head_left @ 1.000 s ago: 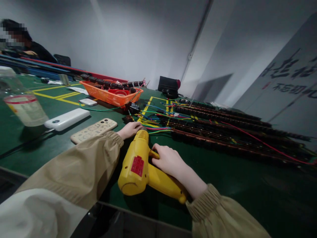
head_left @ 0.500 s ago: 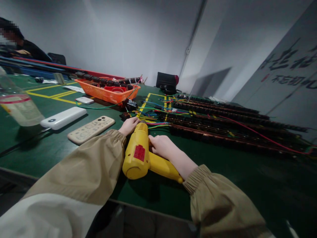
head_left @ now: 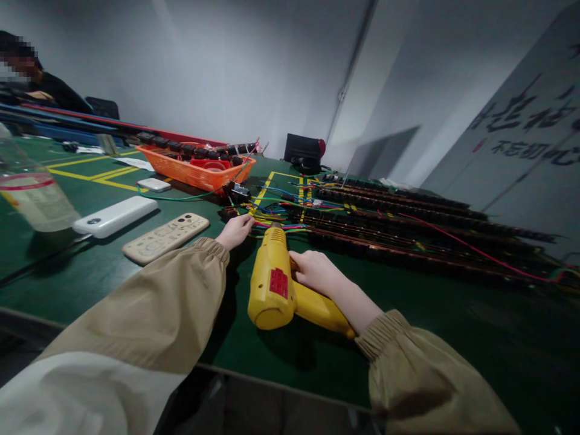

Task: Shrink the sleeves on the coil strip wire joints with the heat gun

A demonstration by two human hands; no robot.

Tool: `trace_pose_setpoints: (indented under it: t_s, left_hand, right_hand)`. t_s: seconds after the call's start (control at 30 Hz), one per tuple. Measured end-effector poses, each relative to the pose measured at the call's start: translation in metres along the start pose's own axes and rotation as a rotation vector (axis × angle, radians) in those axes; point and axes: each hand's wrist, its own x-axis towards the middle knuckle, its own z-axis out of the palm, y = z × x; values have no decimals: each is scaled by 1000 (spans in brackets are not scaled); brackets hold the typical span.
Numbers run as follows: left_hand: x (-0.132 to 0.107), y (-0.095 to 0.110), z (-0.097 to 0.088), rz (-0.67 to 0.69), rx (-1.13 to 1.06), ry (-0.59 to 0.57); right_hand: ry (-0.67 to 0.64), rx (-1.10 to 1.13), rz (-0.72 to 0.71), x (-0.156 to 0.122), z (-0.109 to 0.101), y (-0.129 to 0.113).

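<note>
My right hand (head_left: 319, 272) is wrapped round the handle of a yellow heat gun (head_left: 272, 284) with a red label, its nozzle pointing away from me toward a bundle of coloured wires (head_left: 281, 217) on the green table (head_left: 113, 254). My left hand (head_left: 235, 229) reaches forward beside the nozzle, fingers pinched at the near ends of those wires. Long dark strips of wound parts (head_left: 408, 241) stretch off to the right from the wires.
A cream remote control (head_left: 165, 237), a white power bank (head_left: 115, 215) and a clear plastic bottle (head_left: 34, 193) lie at the left. An orange basket (head_left: 199, 172) with dark parts stands further back. A black box (head_left: 303, 151) sits at the far edge. Another person sits at the far left.
My right hand has shifted the heat gun to the right and slightly back. My left hand has stayed at the wire ends.
</note>
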Motion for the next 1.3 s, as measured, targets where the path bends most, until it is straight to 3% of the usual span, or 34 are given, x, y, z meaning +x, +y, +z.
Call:
trace_pose_setpoints:
  t_s: [0.43, 0.67, 0.93, 1.3]
  left_hand:
    - [-3, 3, -2, 7, 9, -1]
    - [-2, 5, 1, 33, 62, 28]
    - [0, 7, 3, 33, 100, 43]
    - [2, 5, 5, 22, 102, 41]
  right_hand:
    - [23, 16, 101, -19, 4, 28]
    - [28, 12, 124, -24, 4, 31]
    - [29, -16, 96, -19, -3, 20]
    - [63, -82, -61, 11, -8, -25]
